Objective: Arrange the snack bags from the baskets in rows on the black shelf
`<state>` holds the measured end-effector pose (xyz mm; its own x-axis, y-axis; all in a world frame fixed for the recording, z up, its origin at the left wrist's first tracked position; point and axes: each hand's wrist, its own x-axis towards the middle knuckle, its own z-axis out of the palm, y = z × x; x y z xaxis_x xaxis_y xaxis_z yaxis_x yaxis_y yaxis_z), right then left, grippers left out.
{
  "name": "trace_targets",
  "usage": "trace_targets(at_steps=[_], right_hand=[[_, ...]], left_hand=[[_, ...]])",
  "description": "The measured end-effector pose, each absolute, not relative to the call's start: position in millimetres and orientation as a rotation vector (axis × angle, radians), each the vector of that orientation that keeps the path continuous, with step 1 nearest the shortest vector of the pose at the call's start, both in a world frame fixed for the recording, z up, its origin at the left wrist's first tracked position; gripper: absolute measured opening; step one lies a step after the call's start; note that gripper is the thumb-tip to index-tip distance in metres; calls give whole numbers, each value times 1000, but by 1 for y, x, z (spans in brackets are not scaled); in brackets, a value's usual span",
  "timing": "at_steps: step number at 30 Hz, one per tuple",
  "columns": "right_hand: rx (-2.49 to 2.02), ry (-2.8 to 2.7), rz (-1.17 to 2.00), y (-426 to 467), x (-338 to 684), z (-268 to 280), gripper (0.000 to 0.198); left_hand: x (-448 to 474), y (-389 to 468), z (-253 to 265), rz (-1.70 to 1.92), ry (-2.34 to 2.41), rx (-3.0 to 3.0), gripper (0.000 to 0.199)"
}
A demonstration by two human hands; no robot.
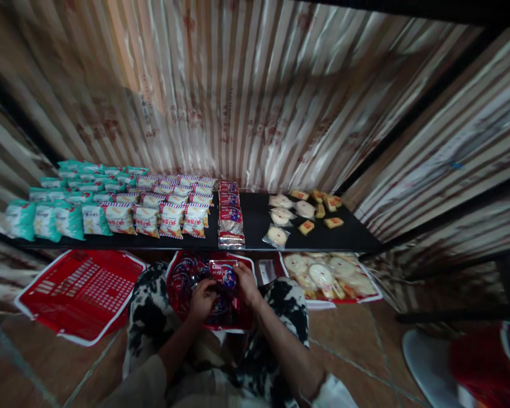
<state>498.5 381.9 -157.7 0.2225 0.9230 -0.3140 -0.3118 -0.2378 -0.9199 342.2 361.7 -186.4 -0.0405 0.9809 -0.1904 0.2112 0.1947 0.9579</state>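
My right hand [247, 283] grips the right edge of a red and purple snack packet [223, 273], held up over a red basket [170, 277] between my knees. To the left and a little lower, my left hand [202, 300] has its fingers curled together over the basket; what they hold, if anything, is too dark to make out. More dark purple and red packets [182, 277] fill the basket. Straight ahead on the black shelf, a column of similar packets [230, 214] lies front to back.
Turquoise bags [70, 220] and white-and-red bags [147, 220] stand in rows on the shelf [253, 226]. Round wrapped cakes [277, 236] and small yellow pastries [334, 222] lie to the right. A red basket of cakes [321, 275] and a red container [85, 289] flank me.
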Motion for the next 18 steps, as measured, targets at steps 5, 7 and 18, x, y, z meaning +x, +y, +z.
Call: trace_targets(at_steps=[5,7,18], right_hand=[[-1230,-618,1375,384,495,-132,24],[-1208,-624,1422,385,494,-122,23],[-1278,-781,1039,382,487,-103,46]], left_hand=[[344,357,-164,1024,1463,1224,50],[344,358,-157,1038,1455,1315,51],[342,346,-130,1016,1560,1399,34]])
